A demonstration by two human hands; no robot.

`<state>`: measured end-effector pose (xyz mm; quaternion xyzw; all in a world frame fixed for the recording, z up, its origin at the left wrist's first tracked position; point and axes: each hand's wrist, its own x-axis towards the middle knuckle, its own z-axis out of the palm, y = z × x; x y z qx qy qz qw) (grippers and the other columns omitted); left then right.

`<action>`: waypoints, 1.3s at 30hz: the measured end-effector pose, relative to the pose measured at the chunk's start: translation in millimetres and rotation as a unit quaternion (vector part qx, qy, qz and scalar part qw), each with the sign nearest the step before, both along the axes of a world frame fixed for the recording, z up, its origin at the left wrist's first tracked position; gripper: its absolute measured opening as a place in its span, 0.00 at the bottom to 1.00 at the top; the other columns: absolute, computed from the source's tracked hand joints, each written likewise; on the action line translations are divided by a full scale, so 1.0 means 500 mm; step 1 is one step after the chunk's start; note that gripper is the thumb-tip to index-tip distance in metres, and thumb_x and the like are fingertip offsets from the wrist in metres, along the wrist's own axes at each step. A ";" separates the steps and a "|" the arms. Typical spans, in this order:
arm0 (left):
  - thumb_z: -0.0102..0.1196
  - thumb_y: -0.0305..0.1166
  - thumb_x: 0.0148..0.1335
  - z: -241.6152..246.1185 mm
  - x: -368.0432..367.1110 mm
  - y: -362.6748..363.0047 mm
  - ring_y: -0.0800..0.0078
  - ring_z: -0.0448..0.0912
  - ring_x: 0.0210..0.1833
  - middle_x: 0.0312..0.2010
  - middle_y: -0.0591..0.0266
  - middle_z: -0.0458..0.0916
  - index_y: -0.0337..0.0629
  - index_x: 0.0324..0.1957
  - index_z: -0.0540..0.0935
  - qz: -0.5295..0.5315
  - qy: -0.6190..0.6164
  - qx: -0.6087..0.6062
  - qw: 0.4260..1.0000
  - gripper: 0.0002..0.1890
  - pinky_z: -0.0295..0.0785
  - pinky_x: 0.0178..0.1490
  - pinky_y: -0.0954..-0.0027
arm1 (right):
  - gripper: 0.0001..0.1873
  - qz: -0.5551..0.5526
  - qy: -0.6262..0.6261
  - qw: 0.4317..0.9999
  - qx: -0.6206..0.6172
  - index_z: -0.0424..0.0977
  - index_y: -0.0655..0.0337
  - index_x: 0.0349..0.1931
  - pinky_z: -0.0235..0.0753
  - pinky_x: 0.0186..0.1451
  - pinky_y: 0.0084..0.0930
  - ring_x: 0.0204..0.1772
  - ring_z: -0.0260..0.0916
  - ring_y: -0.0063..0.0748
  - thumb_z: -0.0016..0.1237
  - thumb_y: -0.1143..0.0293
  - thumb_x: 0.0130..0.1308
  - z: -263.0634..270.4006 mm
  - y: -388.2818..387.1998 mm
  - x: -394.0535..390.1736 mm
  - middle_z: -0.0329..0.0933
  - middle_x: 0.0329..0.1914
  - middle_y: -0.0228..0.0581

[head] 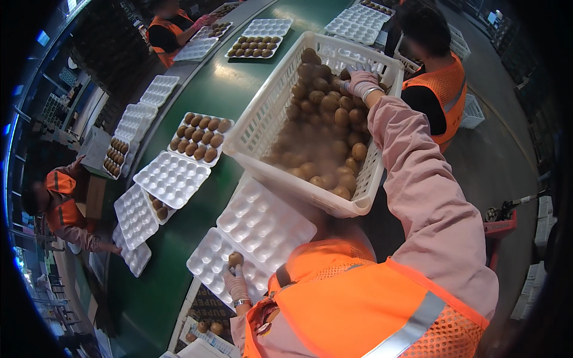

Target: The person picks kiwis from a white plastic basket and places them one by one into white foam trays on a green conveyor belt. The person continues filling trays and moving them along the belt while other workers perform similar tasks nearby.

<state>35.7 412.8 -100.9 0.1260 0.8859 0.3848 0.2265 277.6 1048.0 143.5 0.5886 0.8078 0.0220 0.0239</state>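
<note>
My gloved left hand holds a kiwifruit between its fingertips, over an open white foam tray whose visible hollows hold no fruit. The tray's other half rests beneath the near corner of a white plastic crate. Many brown kiwifruit fill much of the crate; a blurred haze hides some at its near end. My right hand, gloved with a bracelet at the wrist, reaches into the crate's far end and touches the fruit there. Whether its fingers grip one cannot be told.
A green conveyor belt carries trays of kiwifruit and bare trays. Co-workers in orange vests stand across the belt, farther up, and at the right. Loose kiwifruit lie by printed card below my left hand.
</note>
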 end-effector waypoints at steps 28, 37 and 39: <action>0.56 0.30 0.64 0.035 0.059 0.182 0.74 0.71 0.29 0.29 0.65 0.76 0.35 0.54 0.76 0.024 0.038 0.000 0.999 0.17 0.69 0.37 0.68 | 0.51 0.125 -0.001 0.992 0.022 0.48 0.49 0.76 0.36 0.79 0.57 0.82 0.36 0.59 0.49 0.33 0.59 -0.148 0.138 -0.126 0.43 0.80 0.53; 0.54 0.31 0.67 0.028 0.093 0.229 0.67 0.78 0.46 0.48 0.52 0.80 0.33 0.61 0.70 0.059 0.039 0.026 0.997 0.23 0.71 0.51 0.66 | 0.37 0.293 -0.055 0.894 -0.335 0.63 0.47 0.70 0.58 0.75 0.47 0.79 0.48 0.53 0.56 0.46 0.62 -0.146 0.101 -0.093 0.56 0.76 0.54; 0.54 0.31 0.67 0.037 0.096 0.240 0.67 0.78 0.45 0.47 0.52 0.80 0.33 0.61 0.70 0.043 0.042 0.021 0.998 0.23 0.71 0.51 0.67 | 0.28 0.215 0.120 0.816 -0.524 0.72 0.51 0.63 0.67 0.69 0.41 0.69 0.64 0.46 0.55 0.51 0.65 -0.122 0.114 -0.086 0.70 0.65 0.46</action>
